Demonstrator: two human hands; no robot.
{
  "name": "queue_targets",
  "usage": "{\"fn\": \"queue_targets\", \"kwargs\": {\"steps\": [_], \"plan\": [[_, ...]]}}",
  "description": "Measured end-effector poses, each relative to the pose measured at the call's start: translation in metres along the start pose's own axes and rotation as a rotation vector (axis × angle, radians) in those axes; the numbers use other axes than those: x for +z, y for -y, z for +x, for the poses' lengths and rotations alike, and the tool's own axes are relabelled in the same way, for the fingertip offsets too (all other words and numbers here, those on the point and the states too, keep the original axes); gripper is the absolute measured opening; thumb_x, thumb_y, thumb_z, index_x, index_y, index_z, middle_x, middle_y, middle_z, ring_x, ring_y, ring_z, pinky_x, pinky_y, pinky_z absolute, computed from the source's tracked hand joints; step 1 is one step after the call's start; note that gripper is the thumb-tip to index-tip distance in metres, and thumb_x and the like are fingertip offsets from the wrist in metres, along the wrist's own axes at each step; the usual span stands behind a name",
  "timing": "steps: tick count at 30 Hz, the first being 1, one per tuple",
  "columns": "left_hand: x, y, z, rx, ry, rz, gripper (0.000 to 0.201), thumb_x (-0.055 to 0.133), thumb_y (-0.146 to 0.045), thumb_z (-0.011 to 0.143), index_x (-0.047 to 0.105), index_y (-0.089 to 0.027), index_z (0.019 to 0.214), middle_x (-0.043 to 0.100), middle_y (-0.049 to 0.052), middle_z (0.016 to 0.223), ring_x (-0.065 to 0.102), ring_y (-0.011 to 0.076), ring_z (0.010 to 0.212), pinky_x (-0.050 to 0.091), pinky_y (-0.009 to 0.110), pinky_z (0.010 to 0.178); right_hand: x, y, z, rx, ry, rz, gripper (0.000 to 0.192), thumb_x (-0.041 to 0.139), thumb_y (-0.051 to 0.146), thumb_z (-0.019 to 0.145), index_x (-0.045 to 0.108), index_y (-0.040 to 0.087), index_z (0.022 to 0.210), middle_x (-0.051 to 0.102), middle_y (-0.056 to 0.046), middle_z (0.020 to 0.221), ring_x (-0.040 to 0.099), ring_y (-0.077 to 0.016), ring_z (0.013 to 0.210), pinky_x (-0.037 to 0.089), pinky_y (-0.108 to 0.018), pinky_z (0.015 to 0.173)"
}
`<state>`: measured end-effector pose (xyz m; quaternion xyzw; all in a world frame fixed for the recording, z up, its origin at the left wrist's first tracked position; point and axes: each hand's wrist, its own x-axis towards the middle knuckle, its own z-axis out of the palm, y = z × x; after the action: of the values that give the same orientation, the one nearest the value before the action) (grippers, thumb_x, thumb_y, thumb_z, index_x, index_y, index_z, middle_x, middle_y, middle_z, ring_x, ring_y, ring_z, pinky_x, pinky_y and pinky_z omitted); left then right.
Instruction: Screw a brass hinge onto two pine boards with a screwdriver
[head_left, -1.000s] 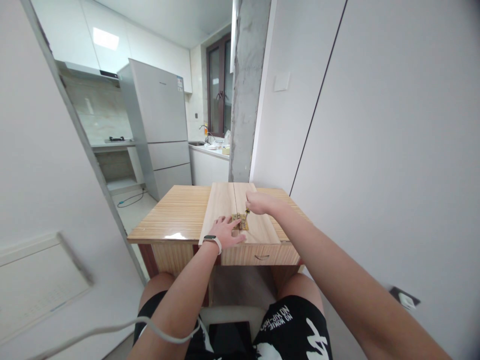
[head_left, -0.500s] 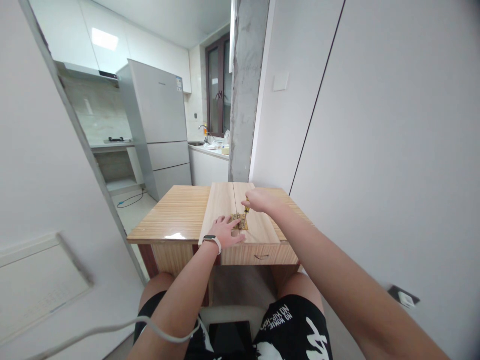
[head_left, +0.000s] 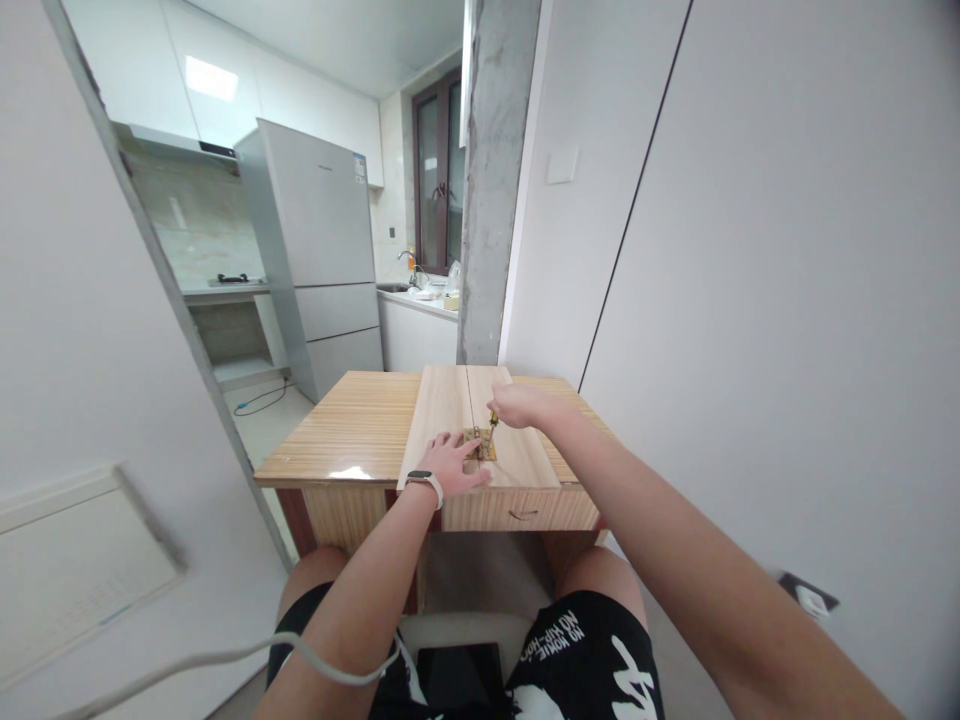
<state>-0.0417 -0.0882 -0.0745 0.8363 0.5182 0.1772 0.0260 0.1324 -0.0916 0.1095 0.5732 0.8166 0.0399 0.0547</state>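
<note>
Brass hinge sat over the seam btwn two pale boards on the table. Your left hand lay flat, fingers spread, touching hinge's near-left edge. Your right hand was closed round a small screwdriver, tip on hinge.

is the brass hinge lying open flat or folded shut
Open flat: the hinge spans the seam between two boards, the left hand beside it.
</note>
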Motion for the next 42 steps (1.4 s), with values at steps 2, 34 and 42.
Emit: {"fn": "queue_targets", "kwargs": {"steps": [2, 34, 42], "plan": [[0.0, 0.0, 0.0, -0.001, 0.004, 0.002, 0.081, 0.046, -0.085, 0.081, 0.046, -0.041, 0.149, 0.048, 0.005, 0.152, 0.037, 0.0389, 0.138, 0.03, 0.056, 0.113, 0.0, -0.001, 0.0, 0.015, -0.006, 0.018, 0.045, 0.042, 0.042, 0.103, 0.058, 0.011, 0.131, 0.067, -0.022, 0.128, 0.066, -0.0293, 0.115, 0.049, -0.035, 0.087], [0.002, 0.0, 0.002, -0.006, -0.002, -0.003, 0.08, 0.046, -0.084, 0.081, 0.047, -0.041, 0.148, 0.047, 0.004, 0.152, 0.037, 0.0389, 0.138, 0.031, 0.056, 0.112, 0.012, -0.001, 0.001, 0.091, -0.117, 0.06, 0.051, 0.031, 0.049, 0.105, 0.058, 0.014, 0.13, 0.07, -0.02, 0.121, 0.066, -0.03, 0.111, 0.047, -0.037, 0.087], [0.002, 0.0, 0.002, 0.008, -0.018, 0.004, 0.081, 0.044, -0.085, 0.081, 0.048, -0.04, 0.148, 0.048, 0.004, 0.152, 0.038, 0.0388, 0.137, 0.034, 0.056, 0.111, 0.013, 0.003, 0.005, -0.002, -0.153, 0.022, 0.034, 0.041, 0.042, 0.105, 0.063, 0.019, 0.118, 0.071, -0.015, 0.119, 0.066, -0.0261, 0.111, 0.045, -0.031, 0.084]]}}
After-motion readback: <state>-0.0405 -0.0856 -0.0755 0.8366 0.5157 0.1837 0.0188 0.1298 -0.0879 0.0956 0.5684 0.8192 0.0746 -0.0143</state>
